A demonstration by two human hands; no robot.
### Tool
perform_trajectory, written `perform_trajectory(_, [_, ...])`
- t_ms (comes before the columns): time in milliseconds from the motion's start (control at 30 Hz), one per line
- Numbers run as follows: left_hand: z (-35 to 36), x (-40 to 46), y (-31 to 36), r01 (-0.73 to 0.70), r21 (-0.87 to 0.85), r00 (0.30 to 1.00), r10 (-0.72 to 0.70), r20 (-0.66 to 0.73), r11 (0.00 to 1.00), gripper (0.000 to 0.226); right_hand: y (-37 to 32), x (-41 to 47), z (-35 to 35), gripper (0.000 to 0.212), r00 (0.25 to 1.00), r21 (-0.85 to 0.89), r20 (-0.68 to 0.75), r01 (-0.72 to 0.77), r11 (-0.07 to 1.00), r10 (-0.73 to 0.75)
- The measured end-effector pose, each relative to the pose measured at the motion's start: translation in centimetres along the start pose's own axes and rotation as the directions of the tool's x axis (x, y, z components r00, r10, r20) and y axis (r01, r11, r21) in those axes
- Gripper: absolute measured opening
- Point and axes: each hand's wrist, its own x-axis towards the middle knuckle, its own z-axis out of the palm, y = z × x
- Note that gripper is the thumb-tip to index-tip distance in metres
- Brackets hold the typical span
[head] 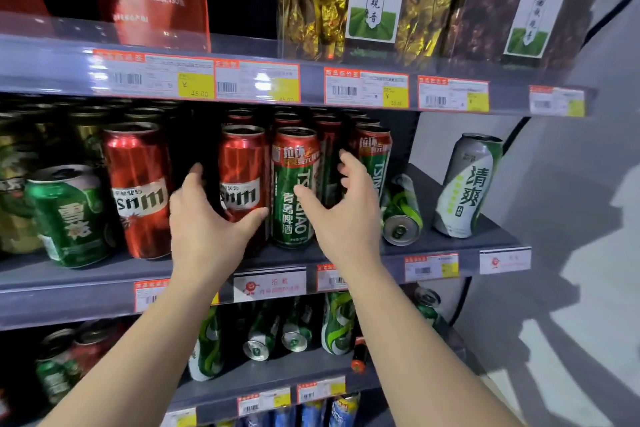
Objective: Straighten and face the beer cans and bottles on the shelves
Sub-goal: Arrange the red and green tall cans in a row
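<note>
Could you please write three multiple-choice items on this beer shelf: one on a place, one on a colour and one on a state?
1. Where does the white and green can stand?
A. far right of the middle shelf
B. top shelf
C. bottom shelf

2. What colour is the can that the left hand touches?
A. blue
B. red
C. yellow

3. How does the small green can right of the right hand lie?
A. upright
B. on its side
C. stacked on another can

Answers: 1 A, it stands alone near the shelf's right end. 2 B, its body is shiny red. 3 B, its round end faces the camera.
</note>
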Motion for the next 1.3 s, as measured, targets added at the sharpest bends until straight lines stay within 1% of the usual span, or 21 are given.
perform_trajectory(33, [-0.2, -0.5, 0.4, -0.067, 0.016, 0.993, 0.068, -0.099, 0.998, 0.096, 1.2, -0.7, -1.0, 0.069, 0.994, -0.050, -0.111, 0.015, 0.999, -0.020])
perform_trajectory(67, [-0.4, -1.0, 0.8, -0.140, 0.026, 0.974, 0.143, -0.174, 0.990, 0.087, 2.4, -1.2, -2.2, 0.065, 0.975, -0.130, -0.220, -0.004, 0.992, -0.025])
perform_trajectory(100, [-0.4, -1.6, 1.3, -0.202, 0.021, 0.956, 0.202, -0.215, 0.979, 0.078, 3.7, -1.3, -3.4, 0.065, 0.953, -0.224, -0.302, -0.062, 0.973, -0.009])
perform_trajectory(133, [-0.1, -2.3, 1.8, -0.249, 0.011, 0.945, 0.246, -0.217, 0.968, 0.071, 4.8, -1.2, -4.5, 0.070, 0.941, -0.320, -0.336, -0.146, 0.936, 0.032])
perform_trajectory(200, [1.2, -3.6, 2.7, -0.346, -0.001, 0.930, 0.343, -0.133, 0.938, 0.061, 6.6, -0.7, -5.8, 0.087, 0.949, -0.473, -0.271, -0.275, 0.837, 0.160])
perform_trajectory(267, [3.0, -4.8, 3.2, -0.421, 0.000, 0.907, 0.421, 0.000, 0.907, 0.055, 7.7, -0.1, -5.8, 0.094, 0.953, -0.527, -0.178, -0.303, 0.794, 0.245])
perform_trajectory(333, [4.4, -5.7, 3.3, -0.424, -0.006, 0.901, 0.422, 0.096, 0.906, 0.052, 8.3, 0.5, -5.5, 0.085, 0.948, -0.508, -0.155, -0.317, 0.801, 0.277])
perform_trajectory(400, [5.1, -6.0, 3.0, -0.394, -0.017, 0.911, 0.393, 0.125, 0.919, 0.050, 8.6, 1.0, -5.7, 0.073, 0.948, -0.487, -0.172, -0.318, 0.814, 0.267])
perform_trajectory(467, [5.1, -5.8, 2.7, -0.377, -0.020, 0.916, 0.376, 0.139, 0.926, 0.048, 8.1, 1.3, -6.5, 0.067, 0.948, -0.431, -0.238, -0.298, 0.851, 0.212])
perform_trajectory(567, [4.8, -5.4, 2.3, -0.341, -0.024, 0.929, 0.341, 0.145, 0.940, 0.045, 6.3, 2.3, -7.6, 0.064, 0.925, -0.171, -0.348, -0.224, 0.959, 0.154])
perform_trajectory(633, [4.8, -5.3, 2.3, -0.326, -0.035, 0.933, 0.327, 0.150, 0.945, 0.044, 5.0, 3.6, -8.1, 0.065, 0.913, -0.027, -0.380, -0.173, 0.984, 0.150])
perform_trajectory(700, [4.8, -5.4, 2.3, -0.331, -0.040, 0.931, 0.334, 0.148, 0.943, 0.044, 4.0, 5.0, -8.4, 0.068, 0.910, 0.045, -0.383, -0.156, 0.987, 0.161])
perform_trajectory(767, [4.7, -5.4, 2.2, -0.328, -0.043, 0.932, 0.331, 0.148, 0.944, 0.044, 3.5, 6.0, -8.2, 0.068, 0.920, 0.042, -0.355, -0.162, 0.986, 0.167])
perform_trajectory(867, [4.5, -5.3, 1.9, -0.315, -0.046, 0.936, 0.318, 0.149, 0.948, 0.044, 3.9, 7.2, -7.8, 0.061, 0.945, -0.028, -0.282, -0.179, 0.983, 0.164])
perform_trajectory(967, [4.4, -5.1, 1.9, -0.309, -0.044, 0.939, 0.312, 0.141, 0.950, 0.045, 4.7, 7.5, -8.0, 0.065, 0.961, -0.089, -0.206, -0.207, 0.974, 0.185])
perform_trajectory(1067, [4.4, -5.0, 1.9, -0.303, -0.044, 0.941, 0.306, 0.144, 0.952, 0.045, 6.8, 5.9, -8.2, 0.072, 0.956, -0.170, -0.078, -0.291, 0.941, 0.282])
perform_trajectory(1167, [4.4, -5.3, 1.9, -0.312, -0.033, 0.938, 0.313, 0.150, 0.950, 0.045, 9.0, 3.4, -8.2, 0.061, 0.945, -0.256, 0.062, -0.296, 0.920, 0.321])
perform_trajectory(1200, [4.5, -5.4, 1.8, -0.318, -0.012, 0.935, 0.316, 0.160, 0.948, 0.046, 9.4, 2.6, -8.2, 0.063, 0.948, -0.264, 0.074, -0.282, 0.922, 0.311])
perform_trajectory(1233, [4.5, -5.6, 1.6, -0.329, 0.009, 0.931, 0.323, 0.170, 0.944, 0.048, 9.7, 1.6, -8.2, 0.069, 0.960, -0.241, 0.035, -0.260, 0.935, 0.277])
perform_trajectory(1267, [4.5, -5.8, 1.5, -0.346, 0.022, 0.925, 0.337, 0.175, 0.938, 0.049, 9.9, 0.4, -8.2, 0.071, 0.974, -0.190, -0.050, -0.224, 0.956, 0.219])
perform_trajectory(1300, [4.4, -6.2, 1.3, -0.375, 0.025, 0.915, 0.365, 0.171, 0.927, 0.048, 10.0, -0.9, -8.2, 0.066, 0.977, -0.122, -0.161, -0.161, 0.979, 0.141])
